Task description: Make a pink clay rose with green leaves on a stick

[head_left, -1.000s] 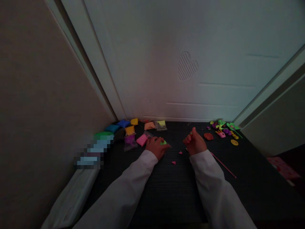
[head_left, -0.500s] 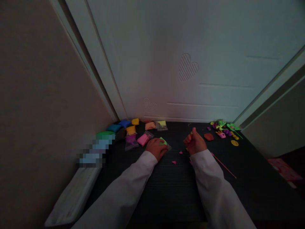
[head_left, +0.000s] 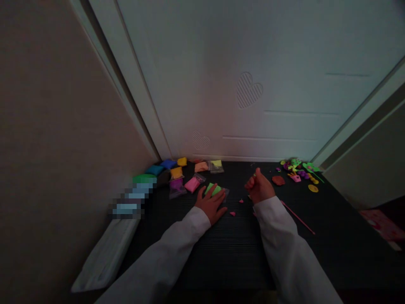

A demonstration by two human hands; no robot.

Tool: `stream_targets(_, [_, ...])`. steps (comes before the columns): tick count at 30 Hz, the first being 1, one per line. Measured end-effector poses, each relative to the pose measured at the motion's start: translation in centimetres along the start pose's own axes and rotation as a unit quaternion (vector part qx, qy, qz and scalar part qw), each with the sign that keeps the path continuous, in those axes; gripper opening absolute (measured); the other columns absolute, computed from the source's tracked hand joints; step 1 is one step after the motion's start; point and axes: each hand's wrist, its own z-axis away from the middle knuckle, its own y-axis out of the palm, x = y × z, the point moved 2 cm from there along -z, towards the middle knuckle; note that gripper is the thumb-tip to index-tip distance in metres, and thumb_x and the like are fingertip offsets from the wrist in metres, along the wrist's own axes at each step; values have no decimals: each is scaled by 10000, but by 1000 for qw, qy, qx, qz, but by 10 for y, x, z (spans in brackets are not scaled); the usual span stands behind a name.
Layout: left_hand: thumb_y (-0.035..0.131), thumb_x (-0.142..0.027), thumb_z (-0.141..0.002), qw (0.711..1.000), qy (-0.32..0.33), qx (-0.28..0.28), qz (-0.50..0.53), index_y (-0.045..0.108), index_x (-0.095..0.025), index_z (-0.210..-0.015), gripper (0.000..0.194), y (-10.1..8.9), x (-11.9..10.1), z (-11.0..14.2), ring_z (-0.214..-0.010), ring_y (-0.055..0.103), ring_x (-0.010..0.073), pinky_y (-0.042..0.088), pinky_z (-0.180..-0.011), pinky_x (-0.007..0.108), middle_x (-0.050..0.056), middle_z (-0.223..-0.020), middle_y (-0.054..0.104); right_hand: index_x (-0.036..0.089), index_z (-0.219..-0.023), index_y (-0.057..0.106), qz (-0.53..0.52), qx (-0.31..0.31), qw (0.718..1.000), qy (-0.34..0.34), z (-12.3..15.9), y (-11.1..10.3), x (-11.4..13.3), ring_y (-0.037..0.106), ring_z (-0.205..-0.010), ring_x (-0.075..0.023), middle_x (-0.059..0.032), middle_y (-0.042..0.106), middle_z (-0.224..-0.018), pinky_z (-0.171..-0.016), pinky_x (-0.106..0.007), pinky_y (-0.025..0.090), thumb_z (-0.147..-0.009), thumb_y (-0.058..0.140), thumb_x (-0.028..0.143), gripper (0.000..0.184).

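My left hand (head_left: 211,205) lies with its fingers spread at the near edge of a bright green clay packet (head_left: 212,188), the fingertips resting on or just over it. Right of there, my right hand (head_left: 261,188) is closed with the thumb on top. A tiny pale spot shows by the thumb, too small to name. Small pink clay bits (head_left: 233,213) lie between the hands. Just beyond the right hand is a flat reddish-brown clay piece (head_left: 278,180). A thin pink stick (head_left: 299,218) slants out beside my right sleeve.
Bagged clay in several colours lines the back left, including a pink packet (head_left: 192,184) and a purple packet (head_left: 177,186). Small coloured clay shapes (head_left: 295,178) cluster at the back right. A long white package (head_left: 106,255) lies along the left wall. A white panel (head_left: 202,84) rises behind the dark table.
My left hand's fingers have straightened and spread, leaving more of the green packet in sight. My right hand keeps its closed pose. The view has shifted slightly.
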Motion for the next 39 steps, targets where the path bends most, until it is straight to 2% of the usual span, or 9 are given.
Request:
stream_targets(4, [255, -521, -764, 999, -1, 48, 23, 293, -270, -1236, 537, -8, -4, 4, -1223, 179, 255, 17, -968, 501, 5, -1298, 335, 180, -539, 383, -3, -10, 1000, 2, 1, 1, 1, 368, -367, -42, 83, 404, -399, -368, -183, 317, -602, 607, 446, 353])
stream_targets(9, [251, -666, -659, 995, -1, 94, 30, 205, -260, -1270, 735, -17, -7, 8, -1228, 134, 304, -3, -940, 554, 26, -1339, 247, 178, -569, 419, -9, -11, 1000, 13, 3, 2, 3, 417, -399, -43, 74, 465, -445, -399, -183, 369, -606, 621, 402, 304])
stream_targets(13, [241, -662, -665, 994, 0, 105, 33, 177, -273, -1276, 727, -17, -7, 9, -1232, 119, 299, 11, -947, 544, 12, -1352, 211, 179, -581, 440, -16, -9, 1000, 11, 2, 0, 3, 442, -417, -42, 73, 483, -456, -413, -173, 389, -608, 626, 381, 277])
stream_targets(17, [255, -617, -700, 995, 3, 94, 20, 171, -272, -1278, 679, -10, -4, 9, -1236, 114, 280, 34, -960, 514, 14, -1351, 216, 178, -575, 447, -28, -15, 999, 16, -1, -4, 2, 448, -405, -43, 74, 488, -452, -398, -173, 397, -598, 635, 376, 274])
stream_targets(23, [269, -620, -692, 998, -4, 68, -19, 186, -283, -1273, 677, 4, -2, 7, -1222, 145, 297, 33, -941, 543, 5, -1345, 234, 182, -621, 497, -46, -31, 998, 4, -2, -5, 5, 507, -460, -44, 58, 565, -527, -431, -161, 422, -593, 655, 292, 194])
stream_targets(30, [243, -573, -735, 997, -64, 25, -28, 255, -255, -1256, 610, 10, 6, -10, -1215, 171, 288, 114, -954, 506, 6, -1326, 282, 182, -703, 560, -52, -17, 999, 6, 1, 0, 8, 551, -553, -45, 41, 610, -622, -475, -147, 434, -574, 656, 159, 162])
stream_targets(34, [258, -525, -758, 997, -79, 16, -21, 246, -264, -1258, 564, 10, 12, -18, -1205, 213, 279, 178, -944, 483, 26, -1331, 270, 184, -730, 568, -53, -17, 998, 4, 0, -2, 9, 548, -530, -49, 32, 610, -602, -471, -157, 436, -622, 615, 188, 118])
stream_targets(37, [298, -502, -759, 998, -62, 3, -6, 234, -238, -1265, 575, 11, 16, -18, -1204, 220, 276, 203, -945, 466, 53, -1325, 279, 183, -738, 568, -52, -19, 998, -2, 0, -3, 9, 505, -453, -37, 42, 579, -530, -435, -153, 414, -651, 592, 230, 102])
stream_targets(39, [336, -487, -750, 999, -46, -15, 7, 288, -206, -1245, 571, 13, 20, -17, -1206, 217, 269, 211, -952, 451, 72, -1306, 309, 172, -706, 564, -51, -15, 999, -3, 0, -3, 9, 454, -402, -20, 56, 542, -483, -408, -141, 387, -640, 605, 247, 108])
